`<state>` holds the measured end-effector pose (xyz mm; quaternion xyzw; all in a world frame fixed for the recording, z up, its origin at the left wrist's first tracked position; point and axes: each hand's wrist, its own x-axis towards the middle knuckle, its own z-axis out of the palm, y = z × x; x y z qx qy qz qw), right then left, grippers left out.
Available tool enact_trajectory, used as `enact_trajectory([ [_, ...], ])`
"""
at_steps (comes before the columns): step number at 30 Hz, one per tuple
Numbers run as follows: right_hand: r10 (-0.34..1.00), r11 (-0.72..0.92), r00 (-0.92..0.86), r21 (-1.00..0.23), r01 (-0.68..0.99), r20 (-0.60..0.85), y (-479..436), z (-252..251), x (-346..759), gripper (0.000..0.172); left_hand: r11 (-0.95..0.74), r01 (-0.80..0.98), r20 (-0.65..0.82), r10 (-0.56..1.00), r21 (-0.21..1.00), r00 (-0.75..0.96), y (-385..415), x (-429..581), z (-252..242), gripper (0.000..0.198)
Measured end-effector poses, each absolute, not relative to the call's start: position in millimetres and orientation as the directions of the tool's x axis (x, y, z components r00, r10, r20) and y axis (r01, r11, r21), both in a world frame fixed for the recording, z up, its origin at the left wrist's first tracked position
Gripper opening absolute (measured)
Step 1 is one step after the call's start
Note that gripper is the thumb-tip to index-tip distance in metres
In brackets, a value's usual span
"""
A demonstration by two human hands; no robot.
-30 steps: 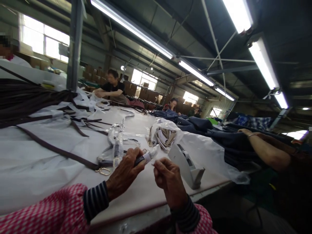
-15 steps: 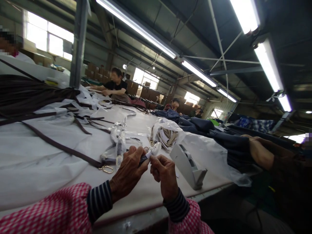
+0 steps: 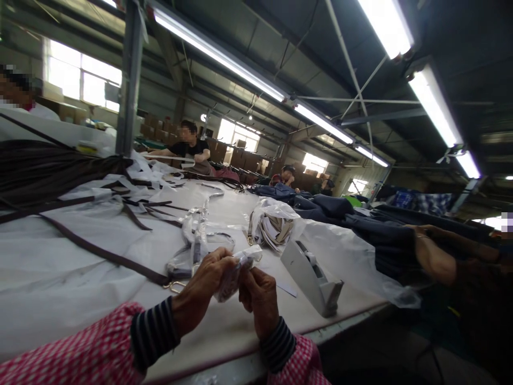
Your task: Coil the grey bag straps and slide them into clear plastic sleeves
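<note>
Both hands are closed on a dark strap wrapped in clear plastic [image 3: 229, 286], above the table's near edge. My left hand [image 3: 202, 286] grips it from the left side. The fingertips of my right hand [image 3: 258, 293] pinch it from the right, near its upper end, where white wrapping shows. Part of the strap is hidden by my fingers. To the right of my right hand stands a grey tape dispenser [image 3: 310, 280]. Left of my left hand lies a long dark brown strap [image 3: 102, 251] with a gold-coloured metal buckle [image 3: 173, 287] at its end.
Beyond my hands lie more plastic-wrapped straps [image 3: 196, 235] and a plastic bag of beige straps [image 3: 272, 227]. Dark straps are heaped at the left [image 3: 48, 171], near a metal post [image 3: 127, 85]. Dark blue cloth [image 3: 332, 208] runs along the right, with a co-worker's arm [image 3: 435, 256] over it.
The wrapped strap has turned in my hands, and more of its plastic shows between them. My hands have shifted slightly left. A white paper strip now shows beside the dispenser.
</note>
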<state>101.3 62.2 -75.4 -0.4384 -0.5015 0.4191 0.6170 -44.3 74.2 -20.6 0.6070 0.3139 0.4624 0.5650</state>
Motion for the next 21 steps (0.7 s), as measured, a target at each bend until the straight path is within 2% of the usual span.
enact_trajectory([
  [3,0.926,0.302,0.215,-0.95,0.073,0.311,55,-75,111,0.047,-0.202,-0.124,0.234,0.902,0.972,0.363,74,-46,-16,0.027],
  [5,0.829,0.41,0.274,-0.863,0.297,0.488,47,-64,120,0.031,-0.21,-0.086,0.227,0.911,0.974,0.344,77,-45,-15,0.029],
  [7,0.684,0.511,0.195,-0.653,0.558,0.703,39,-49,127,0.012,-0.194,-0.019,0.189,0.926,0.981,0.325,81,-44,-17,0.03],
  [9,0.579,0.563,-0.034,-0.369,0.74,0.814,33,-33,130,0.019,-0.205,0.01,0.19,0.923,0.979,0.333,84,-43,-21,0.029],
  [11,0.549,0.575,-0.256,-0.138,0.807,0.795,30,-22,129,0.024,-0.27,-0.015,0.257,0.895,0.963,0.364,84,-42,-25,0.025],
  [13,0.563,0.562,-0.363,-0.022,0.827,0.742,30,-18,126,0.024,-0.338,-0.029,0.322,0.862,0.941,0.391,81,-42,-28,0.021],
  [17,0.62,0.498,-0.372,0.02,0.867,0.691,36,-24,120,0.02,-0.411,0.034,0.352,0.82,0.911,0.452,85,-44,-29,0.017],
  [19,0.673,0.448,-0.318,-0.026,0.894,0.668,42,-27,119,0.016,-0.387,0.042,0.317,0.807,0.921,0.498,95,-47,-27,0.019],
  [21,0.718,0.412,-0.235,-0.128,0.902,0.655,48,-25,120,0.012,-0.311,-0.024,0.276,0.801,0.95,0.531,108,-53,-24,0.026],
])
